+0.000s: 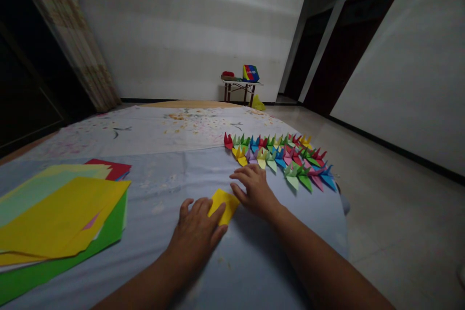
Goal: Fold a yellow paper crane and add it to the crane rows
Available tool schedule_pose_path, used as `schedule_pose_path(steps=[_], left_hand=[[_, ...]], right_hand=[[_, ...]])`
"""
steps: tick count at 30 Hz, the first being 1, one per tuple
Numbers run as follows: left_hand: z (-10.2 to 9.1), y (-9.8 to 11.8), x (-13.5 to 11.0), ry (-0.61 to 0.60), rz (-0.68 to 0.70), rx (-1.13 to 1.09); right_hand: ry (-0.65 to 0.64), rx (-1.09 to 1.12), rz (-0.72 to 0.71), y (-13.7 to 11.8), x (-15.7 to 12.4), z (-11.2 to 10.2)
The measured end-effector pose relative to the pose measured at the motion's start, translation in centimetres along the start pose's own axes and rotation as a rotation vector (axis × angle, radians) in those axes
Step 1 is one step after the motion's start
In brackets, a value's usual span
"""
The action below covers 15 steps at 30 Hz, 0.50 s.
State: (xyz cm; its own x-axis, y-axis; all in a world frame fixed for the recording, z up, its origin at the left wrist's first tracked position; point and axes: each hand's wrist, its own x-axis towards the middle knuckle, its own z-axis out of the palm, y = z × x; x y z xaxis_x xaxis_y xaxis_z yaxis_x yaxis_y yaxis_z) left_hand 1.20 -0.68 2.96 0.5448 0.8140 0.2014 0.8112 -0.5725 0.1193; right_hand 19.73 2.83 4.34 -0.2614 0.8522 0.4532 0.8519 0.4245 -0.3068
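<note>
A small folded square of yellow paper [225, 203] lies on the blue cloth between my hands, one corner toward me. My left hand [199, 225] rests over its left side, fingers spread and lying flat, thumb at the near edge. My right hand [254, 188] hovers by the paper's upper right corner with its fingers apart and slightly curved; whether its thumb touches the paper is hard to tell. Just beyond the right hand stand rows of folded paper cranes [279, 155] in red, green, yellow, blue and pink.
On the left lies a stack of coloured paper sheets [69, 213], yellow uppermost, with green and red showing. The round table wears a floral tablecloth [152, 128]. Near the far wall, a small table [241, 83] holds a multicoloured box [250, 73]. Tiled floor borders the right edge.
</note>
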Motion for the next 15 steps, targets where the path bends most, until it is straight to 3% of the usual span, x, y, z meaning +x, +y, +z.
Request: schedule_pose_path(steps=[2, 6, 9, 13, 15], left_hand=[[0.3, 0.0, -0.1, 0.005, 0.002, -0.002], [0.6, 0.0, -0.1, -0.022, -0.011, 0.002], [0.4, 0.0, -0.1, -0.061, -0.024, 0.009], [0.1, 0.1, 0.0, -0.093, -0.049, -0.007], [0.1, 0.1, 0.0, -0.1, -0.061, -0.016]], right_hand=[[-0.008, 0.007, 0.002, 0.4, -0.1, 0.6], [-0.207, 0.003, -0.068, 0.8, -0.3, 2.1], [-0.321, -0.022, -0.043, 1.4, -0.5, 2.3], [-0.376, -0.047, -0.015, 2.6, -0.5, 1.4], [-0.34, -0.04, -0.018, 2.8, -0.4, 1.2]])
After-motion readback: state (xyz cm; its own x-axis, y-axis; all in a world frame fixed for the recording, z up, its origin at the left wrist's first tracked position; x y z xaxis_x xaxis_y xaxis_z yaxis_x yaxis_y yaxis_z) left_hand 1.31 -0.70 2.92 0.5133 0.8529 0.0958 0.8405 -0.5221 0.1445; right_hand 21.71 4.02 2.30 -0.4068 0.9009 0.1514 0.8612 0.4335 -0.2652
